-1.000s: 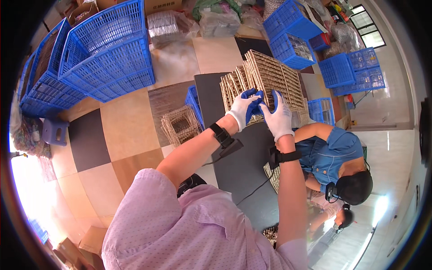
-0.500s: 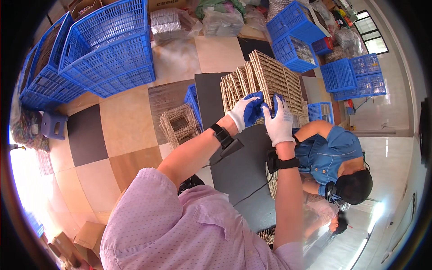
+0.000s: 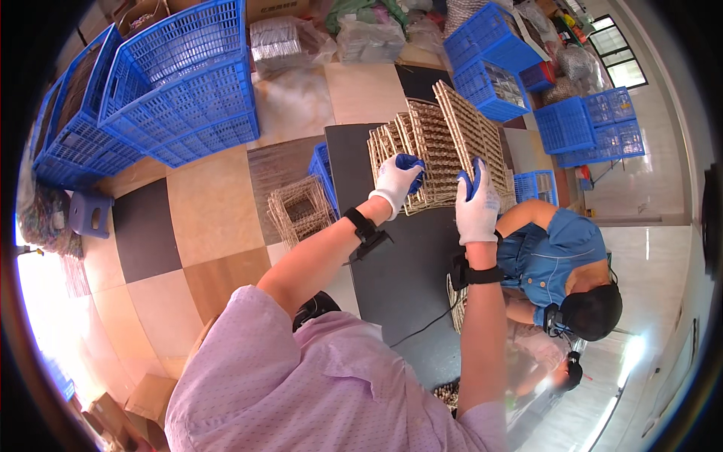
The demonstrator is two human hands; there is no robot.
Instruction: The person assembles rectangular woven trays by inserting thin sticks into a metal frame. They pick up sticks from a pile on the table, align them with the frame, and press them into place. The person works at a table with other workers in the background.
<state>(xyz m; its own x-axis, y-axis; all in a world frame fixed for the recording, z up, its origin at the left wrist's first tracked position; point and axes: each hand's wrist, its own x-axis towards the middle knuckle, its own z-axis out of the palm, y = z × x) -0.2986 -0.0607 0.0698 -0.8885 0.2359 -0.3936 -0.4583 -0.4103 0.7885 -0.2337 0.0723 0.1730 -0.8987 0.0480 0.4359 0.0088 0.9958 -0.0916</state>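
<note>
Several beige lattice racks (image 3: 392, 148) with beaded-looking bars stand on edge, leaning together, on a dark table (image 3: 399, 260). My right hand (image 3: 477, 211), in a white glove with blue palm and fingertips, pinches the near edge of the rightmost lattice rack (image 3: 471, 124). That rack is tilted, with a gap between it and the others. My left hand (image 3: 398, 183), gloved the same way, has its fingers curled at the near edge of the neighbouring racks. Its fingertips are partly hidden against them.
A person in a blue top (image 3: 557, 252) works close on my right. Beige square frames (image 3: 297, 207) are piled left of the table. Blue plastic crates (image 3: 184, 90) stand far left, more crates (image 3: 565, 124) far right. A cable (image 3: 422, 328) crosses the table.
My hands have moved apart. The right hand has shifted right with the rightmost rack, opening a gap. The left has moved slightly left along the stack.
</note>
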